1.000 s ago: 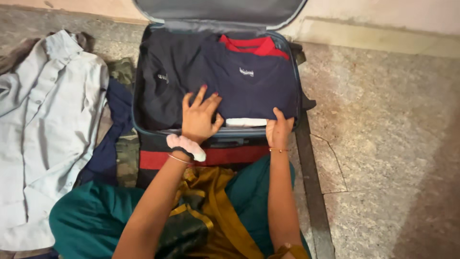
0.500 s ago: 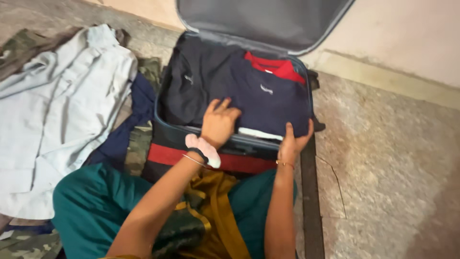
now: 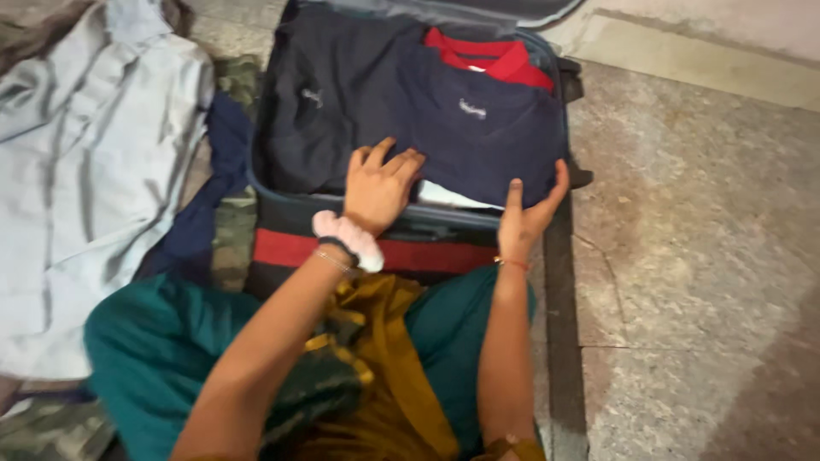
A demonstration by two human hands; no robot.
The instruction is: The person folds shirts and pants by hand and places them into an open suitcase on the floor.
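An open dark blue suitcase (image 3: pixel 282 198) lies on the floor in front of me. Folded navy shirts (image 3: pixel 478 137) fill it, with a red collar (image 3: pixel 500 58) at the far end and a white garment (image 3: pixel 448 196) showing under the near edge. My left hand (image 3: pixel 378 186) rests flat on the navy shirt near the front wall, fingers together. My right hand (image 3: pixel 528 213) is at the suitcase's near right corner, fingers apart against the shirt's edge. A white scrunchie (image 3: pixel 346 239) sits on my left wrist.
A pale grey shirt (image 3: pixel 77 171) lies spread on the floor at left, with a dark blue garment (image 3: pixel 213 196) and camouflage cloth (image 3: pixel 229 248) between it and the suitcase. Speckled stone floor (image 3: pixel 700 256) extends to the right. The suitcase lid (image 3: pixel 478 10) stands up against the wall.
The view has shifted and tilted. My left hand stays pressed on the navy shirt. My right hand has moved from the front edge to the right corner and spread its fingers.
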